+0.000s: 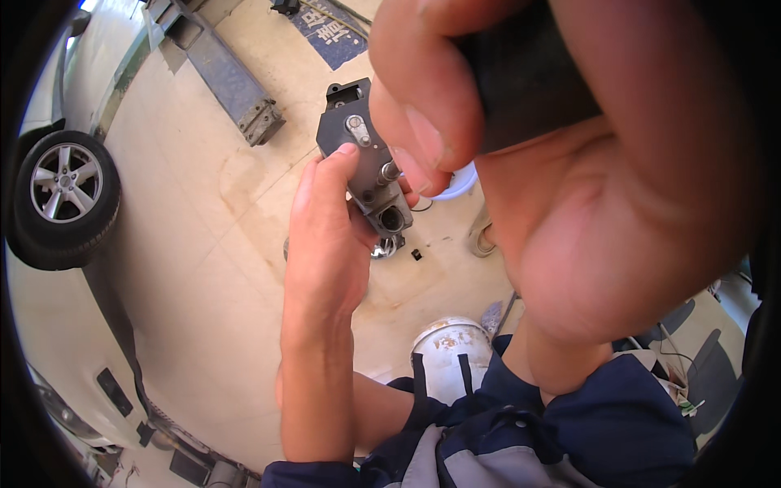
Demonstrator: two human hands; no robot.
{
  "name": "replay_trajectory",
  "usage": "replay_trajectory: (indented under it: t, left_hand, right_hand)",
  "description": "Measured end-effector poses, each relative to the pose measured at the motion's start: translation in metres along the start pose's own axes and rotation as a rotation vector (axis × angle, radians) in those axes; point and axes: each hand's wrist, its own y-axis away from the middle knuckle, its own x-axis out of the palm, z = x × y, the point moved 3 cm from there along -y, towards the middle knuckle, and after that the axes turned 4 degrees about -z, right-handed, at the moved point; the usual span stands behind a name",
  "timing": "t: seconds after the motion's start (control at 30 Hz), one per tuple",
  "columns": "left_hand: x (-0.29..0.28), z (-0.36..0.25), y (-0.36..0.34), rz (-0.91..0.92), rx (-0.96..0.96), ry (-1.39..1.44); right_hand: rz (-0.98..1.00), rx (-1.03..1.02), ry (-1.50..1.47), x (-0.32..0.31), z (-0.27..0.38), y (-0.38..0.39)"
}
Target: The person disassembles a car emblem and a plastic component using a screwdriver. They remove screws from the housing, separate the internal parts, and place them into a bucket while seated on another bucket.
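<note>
My left hand (324, 232) grips a dark grey mechanical housing (338, 130), with the thumb pressed on its face. The part has a small metal lever (357, 128), a round socket opening (391, 218) at its near end and a short metal pin or shaft tip (389, 172) on its side. Very close to the camera, my right hand (586, 220) is curled around a blurred black object (525, 77); its kind cannot be made out. The right fingertips overlap the housing's right edge in the picture; whether they touch it is unclear.
A wheel with tyre (67, 183) is at the left by a light-coloured vehicle body (49, 325). A grey metal beam (220, 69) lies on the floor at the upper left. Below me are a white bucket (443, 346) and a small black piece (416, 254). A pale blue basin (457, 183) is partly hidden.
</note>
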Motion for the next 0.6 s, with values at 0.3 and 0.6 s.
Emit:
replay_trajectory:
  t: [0.3,0.6]
  left_hand:
    - [-0.013,0.011,-0.013,0.241,-0.009,0.136]
    - [-0.007,0.005,-0.008,0.172,-0.129,0.103]
  right_hand:
    - [0.012,0.018,-0.005,-0.004,0.002,-0.003]
    - [-0.021,0.025,-0.073,-0.003,0.0,-0.004]
